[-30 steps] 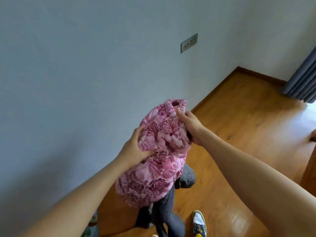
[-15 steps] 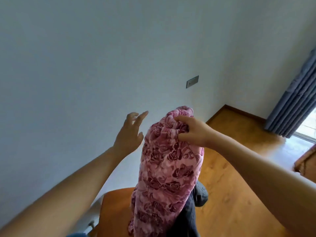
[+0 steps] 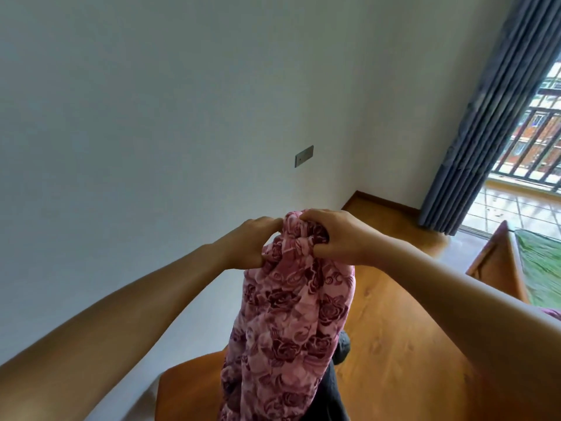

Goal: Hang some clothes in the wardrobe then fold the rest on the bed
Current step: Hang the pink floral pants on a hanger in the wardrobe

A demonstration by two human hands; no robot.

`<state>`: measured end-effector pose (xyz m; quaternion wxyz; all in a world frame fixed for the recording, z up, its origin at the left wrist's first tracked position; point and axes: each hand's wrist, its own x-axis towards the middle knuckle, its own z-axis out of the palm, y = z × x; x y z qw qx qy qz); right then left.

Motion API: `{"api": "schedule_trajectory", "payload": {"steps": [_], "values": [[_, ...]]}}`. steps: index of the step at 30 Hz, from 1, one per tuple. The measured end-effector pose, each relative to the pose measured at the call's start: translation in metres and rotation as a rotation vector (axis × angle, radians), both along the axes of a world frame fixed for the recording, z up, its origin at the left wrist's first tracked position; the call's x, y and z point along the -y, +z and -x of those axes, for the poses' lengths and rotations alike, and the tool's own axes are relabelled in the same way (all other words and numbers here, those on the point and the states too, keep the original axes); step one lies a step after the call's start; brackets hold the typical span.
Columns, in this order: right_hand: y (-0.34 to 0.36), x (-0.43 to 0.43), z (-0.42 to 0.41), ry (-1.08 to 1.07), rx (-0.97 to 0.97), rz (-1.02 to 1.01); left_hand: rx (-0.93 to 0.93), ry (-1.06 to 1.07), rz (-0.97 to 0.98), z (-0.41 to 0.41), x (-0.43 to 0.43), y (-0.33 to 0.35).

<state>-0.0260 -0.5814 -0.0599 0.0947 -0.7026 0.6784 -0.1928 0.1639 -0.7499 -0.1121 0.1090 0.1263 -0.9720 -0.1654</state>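
Head view, both arms raised in front of the person. The left hand (image 3: 249,243) and right hand (image 3: 337,235) lie just beside each other, both clenched on the bunched top of a pink rose-print garment (image 3: 288,329). The left hand's fingers curl into the cloth at its left edge. The right hand clasps over the crown of the bunch, thumb pressed into a fold. The garment hangs straight down from the hands as a loose column, its lower end cut off by the frame edge. A dark cloth (image 3: 331,396) shows behind the garment's lower part, below the right hand. A wooden top (image 3: 188,387) lies below the left forearm, and the floor (image 3: 394,344) spreads under the right forearm. Beyond the hands stands a pale wall (image 3: 151,117) bearing a switch plate (image 3: 304,156) above them. To the right of the right hand are a blue curtain (image 3: 485,117), a railing (image 3: 534,141) and a bed frame (image 3: 498,265).
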Motion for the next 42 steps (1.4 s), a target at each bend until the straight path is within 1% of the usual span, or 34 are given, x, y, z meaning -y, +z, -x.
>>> {"api": "schedule_trajectory", "payload": {"steps": [4, 6, 8, 10, 12, 13, 15, 18, 21, 23, 27, 28, 31, 33, 38, 40, 42], "values": [[-0.006, -0.006, 0.010, -0.048, -0.019, -0.021, 0.174, 0.017, 0.200, 0.006, -0.006, -0.005], [-0.010, -0.009, 0.014, -0.046, -0.019, -0.031, 0.168, -0.011, 0.252, 0.008, -0.010, -0.006], [-0.014, -0.012, 0.019, -0.028, -0.027, -0.031, 0.098, -0.036, 0.286, 0.007, -0.015, -0.006], [-0.016, -0.015, 0.026, -0.014, -0.051, -0.029, 0.092, 0.020, 0.288, 0.003, -0.016, -0.008], [-0.017, -0.018, 0.035, -0.016, -0.086, -0.033, 0.198, 0.140, 0.231, -0.009, -0.011, -0.007], [-0.019, -0.020, 0.039, -0.018, -0.107, -0.036, 0.254, 0.196, 0.235, -0.016, -0.007, -0.006], [-0.024, -0.021, 0.045, -0.020, -0.140, -0.045, 0.307, 0.257, 0.329, -0.035, 0.001, 0.002], [-0.030, -0.018, 0.050, -0.013, -0.168, -0.064, 0.326, 0.302, 0.534, -0.065, 0.004, 0.025], [-0.033, -0.006, 0.048, 0.018, -0.155, -0.043, 0.357, 0.314, 0.640, -0.097, -0.003, 0.041], [-0.031, 0.005, 0.044, 0.045, -0.167, -0.024, 0.386, 0.308, 0.650, -0.115, -0.010, 0.047], [-0.025, 0.020, 0.035, 0.076, -0.218, -0.014, 0.471, 0.360, 0.683, -0.145, -0.020, 0.062], [-0.024, 0.020, 0.034, 0.069, -0.229, -0.010, 0.459, 0.367, 0.687, -0.153, -0.021, 0.066], [-0.015, 0.017, 0.030, 0.009, -0.311, 0.019, 0.310, 0.343, 0.617, -0.174, -0.018, 0.081], [-0.005, 0.015, 0.025, -0.037, -0.377, 0.035, 0.287, 0.303, 0.588, -0.181, -0.014, 0.091], [0.004, 0.010, -0.013, -0.116, -0.382, 0.022, 0.292, 0.088, 0.715, -0.188, -0.006, 0.087], [-0.001, 0.006, -0.033, -0.134, -0.347, -0.006, 0.313, 0.062, 0.665, -0.192, -0.001, 0.077], [-0.009, 0.001, -0.052, -0.152, -0.298, -0.028, 0.313, 0.040, 0.505, -0.196, 0.002, 0.066]]}}
